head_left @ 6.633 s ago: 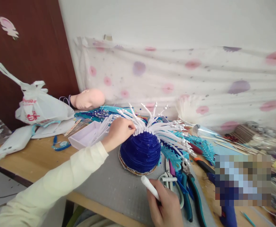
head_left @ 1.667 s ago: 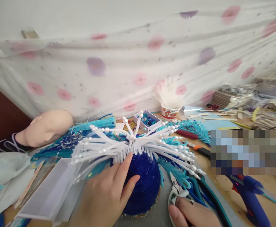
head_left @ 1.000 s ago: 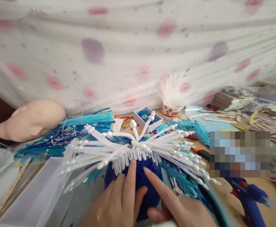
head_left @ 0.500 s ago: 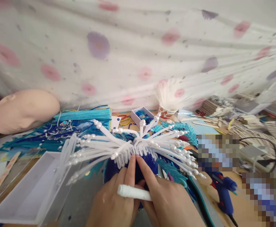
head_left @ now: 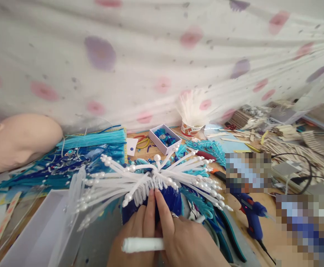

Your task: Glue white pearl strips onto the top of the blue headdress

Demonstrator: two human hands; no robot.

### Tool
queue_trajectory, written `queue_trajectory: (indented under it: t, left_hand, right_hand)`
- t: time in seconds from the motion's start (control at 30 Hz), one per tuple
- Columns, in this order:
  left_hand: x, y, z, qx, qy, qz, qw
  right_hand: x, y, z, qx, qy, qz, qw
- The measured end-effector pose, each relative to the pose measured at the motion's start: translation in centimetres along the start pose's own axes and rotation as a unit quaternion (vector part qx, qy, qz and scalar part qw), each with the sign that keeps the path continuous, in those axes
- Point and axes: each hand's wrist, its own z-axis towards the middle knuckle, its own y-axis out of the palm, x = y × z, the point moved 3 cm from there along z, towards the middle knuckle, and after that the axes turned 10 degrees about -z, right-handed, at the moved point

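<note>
A fan-shaped headpiece [head_left: 142,180] of white chenille stems tipped with pearl beads spreads out in front of me, its middle over a dark blue base [head_left: 173,198]. My left hand [head_left: 135,231] and my right hand [head_left: 188,239] close in on this base from the near side. Both index fingertips press side by side at the centre, where the white stems meet. The thumbs are mostly hidden below. A white pen-like stick [head_left: 142,244] lies across the back of my left hand, its right end tucked into my right hand.
Pliers [head_left: 230,237] and a blue glue gun [head_left: 251,211] lie at right. Behind stand a small box [head_left: 166,148] of blue pieces and a paper cup [head_left: 189,129]. At left are a mannequin head [head_left: 23,141], turquoise stems [head_left: 95,141] and a white tray [head_left: 36,233].
The view has shifted, so the back of the table shows more. Both hands and the headpiece sit slightly lower and further left in view. The fingertips still press the centre.
</note>
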Motion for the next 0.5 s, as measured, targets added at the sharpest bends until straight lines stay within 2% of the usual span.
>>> queue_trajectory:
  t: [0.23,0.4,0.5]
  left_hand:
    - [0.4,-0.6,0.6,-0.024,0.004,-0.018,1.0]
    - [0.6,0.1,0.1,-0.013,-0.007,-0.006,1.0]
    - [0.8,0.4,-0.1,-0.004,-0.018,0.006,1.0]
  right_hand:
    - [-0.3,-1.9,0.5,-0.003,0.001,-0.04,0.999]
    - [-0.3,-1.8,0.6,-0.001,-0.001,-0.049,0.999]
    - [-0.1,-1.4,0.5,0.024,-0.004,-0.047,0.999]
